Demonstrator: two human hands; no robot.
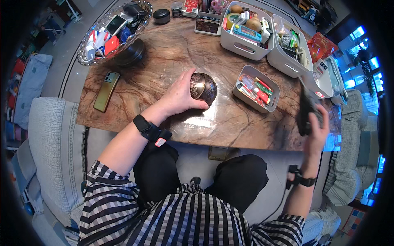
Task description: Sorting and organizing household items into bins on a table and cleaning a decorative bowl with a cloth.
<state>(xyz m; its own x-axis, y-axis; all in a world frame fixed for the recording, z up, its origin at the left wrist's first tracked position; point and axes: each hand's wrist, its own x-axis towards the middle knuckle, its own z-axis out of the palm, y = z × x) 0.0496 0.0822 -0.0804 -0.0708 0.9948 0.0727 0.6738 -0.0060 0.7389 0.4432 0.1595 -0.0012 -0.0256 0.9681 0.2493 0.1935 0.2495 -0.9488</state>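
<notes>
A round, dark bronze-coloured ornamental ball [207, 89] with raised patterning and a shiny smooth patch stands on the marbled tabletop. My left hand [181, 93] is curled around its left and near side, thumb in front. At the right part of the table, my right hand [318, 126] grips a dark elongated object [305, 115] that tapers to a thin, paler end pointing away from me. Blur hides exactly what it is. Between the two hands sits a small white bin [272, 106] of pens, markers and other stationery.
Larger white bins [234, 50] [287, 69] full of odds and ends line the far right. A glass fruit bowl [83, 55] holding small electronics stands far left, above a gold phone [106, 92]. At the back are a black round tin [161, 16] and a small framed display [207, 25].
</notes>
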